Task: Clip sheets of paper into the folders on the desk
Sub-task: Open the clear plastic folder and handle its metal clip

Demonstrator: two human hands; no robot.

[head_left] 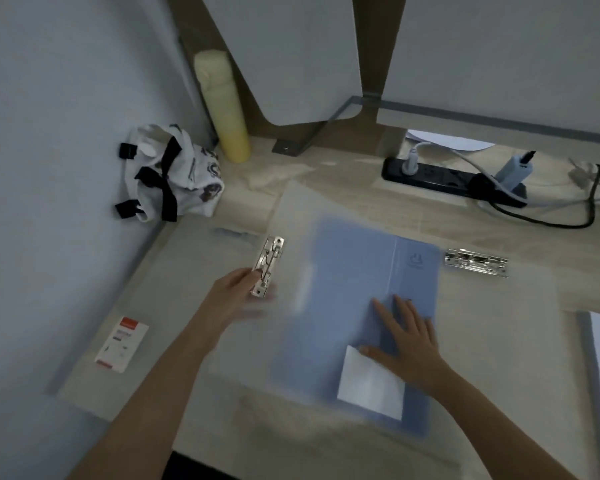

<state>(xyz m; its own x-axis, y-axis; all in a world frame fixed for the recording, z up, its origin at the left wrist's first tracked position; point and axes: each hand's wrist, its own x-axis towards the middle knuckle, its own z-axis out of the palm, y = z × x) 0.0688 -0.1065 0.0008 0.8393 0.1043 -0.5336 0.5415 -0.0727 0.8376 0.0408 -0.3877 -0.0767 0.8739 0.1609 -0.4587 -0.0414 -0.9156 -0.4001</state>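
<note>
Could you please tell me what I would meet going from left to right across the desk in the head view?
Red-and-white packet → white bag with black straps → yellow roll → metal clip gripped by the left hand → blue folder → second metal clip.

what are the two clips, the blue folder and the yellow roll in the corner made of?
Left clip and right clip: metal, likely plated steel, going by the bright mirror-like glints.
Blue folder: probably thin plastic with a matte finish. It is a flat, uniform sheet with a crease, but the blur leaves card open.
Yellow roll: soft and matte, perhaps foam or cloth. The top is folded and has no shine.
</note>
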